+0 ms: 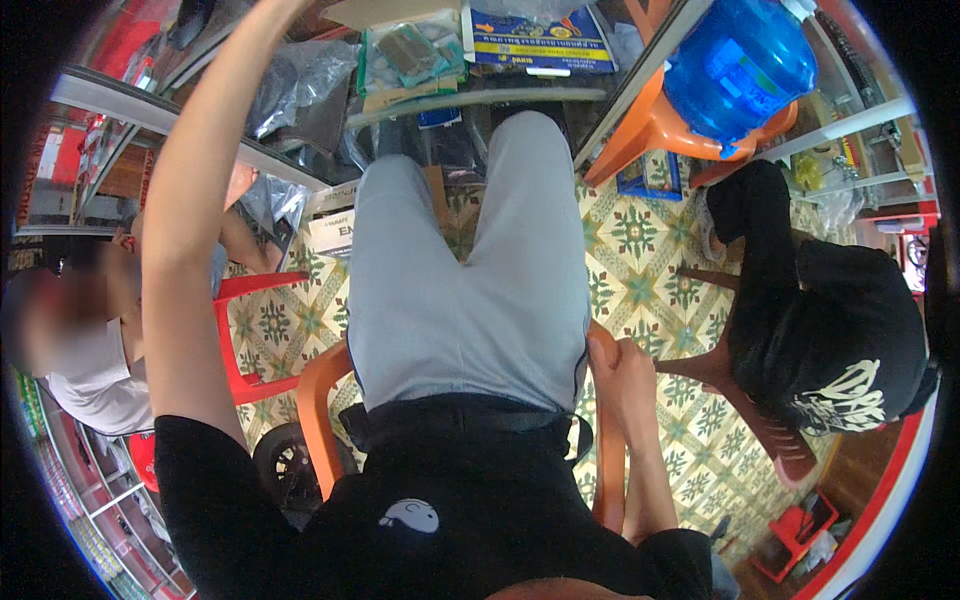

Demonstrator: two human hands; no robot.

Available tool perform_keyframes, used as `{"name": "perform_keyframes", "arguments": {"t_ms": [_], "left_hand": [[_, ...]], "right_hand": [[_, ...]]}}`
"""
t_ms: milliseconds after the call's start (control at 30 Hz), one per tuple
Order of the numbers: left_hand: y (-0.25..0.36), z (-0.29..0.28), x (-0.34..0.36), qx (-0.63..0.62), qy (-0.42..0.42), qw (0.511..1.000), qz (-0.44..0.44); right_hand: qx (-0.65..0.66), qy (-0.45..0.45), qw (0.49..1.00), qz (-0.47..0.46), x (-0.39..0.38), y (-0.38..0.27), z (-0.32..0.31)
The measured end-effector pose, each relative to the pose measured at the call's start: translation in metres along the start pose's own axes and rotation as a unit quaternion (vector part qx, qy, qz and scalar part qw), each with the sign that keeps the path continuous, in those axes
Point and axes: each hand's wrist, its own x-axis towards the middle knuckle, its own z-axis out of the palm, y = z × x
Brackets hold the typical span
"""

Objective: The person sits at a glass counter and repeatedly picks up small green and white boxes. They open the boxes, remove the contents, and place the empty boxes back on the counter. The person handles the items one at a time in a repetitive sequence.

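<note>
My left forearm (205, 195) stretches up to the top edge beside the glass display case, and its hand is out of view. My right hand (617, 372) grips the armrest (607, 470) of the orange plastic chair beneath me, beside my grey-trousered thigh. Above my knees is a glass shelf edge (452, 100), with a green-edged package (405, 55), a blue-and-yellow printed box (535, 40) and clear plastic bags (295, 85) around it.
A person in white (95, 375) sits at left by a red chair (245, 370). A person in black (840, 330) sits at right on a brown chair (760, 430). A blue water jug (738, 70) stands on another orange chair (640, 130). Glass cabinets line both sides.
</note>
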Motion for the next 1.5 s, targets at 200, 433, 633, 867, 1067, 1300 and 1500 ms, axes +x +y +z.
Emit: {"name": "perform_keyframes", "arguments": {"t_ms": [200, 433, 633, 867, 1067, 1300, 1500], "left_hand": [[0.032, 0.012, -0.045, -0.032, 0.070, 0.997, 0.005], [0.069, 0.008, -0.119, -0.160, -0.075, 0.984, -0.009], [0.065, -0.010, -0.123, -0.160, -0.123, 0.979, 0.041], [0.073, -0.022, -0.120, -0.235, -0.183, 0.954, 0.002], [0.076, -0.026, -0.149, -0.287, -0.193, 0.938, 0.011], [0.078, -0.015, -0.172, -0.266, -0.100, 0.958, -0.039], [0.086, 0.025, -0.182, -0.108, 0.049, 0.988, 0.097]], "right_hand": [[0.004, 0.078, 0.996, -0.040, 0.029, -0.014, -0.026], [0.117, 0.143, 0.964, -0.192, 0.074, -0.121, -0.083], [0.174, 0.174, 0.898, -0.366, 0.104, -0.209, -0.116], [0.194, 0.205, 0.806, -0.520, 0.127, -0.287, -0.148], [0.170, 0.181, 0.759, -0.601, 0.140, -0.321, -0.161], [0.229, 0.104, 0.808, -0.534, 0.147, -0.317, -0.147], [0.467, 0.034, 0.780, -0.416, 0.150, -0.315, -0.128]]}}
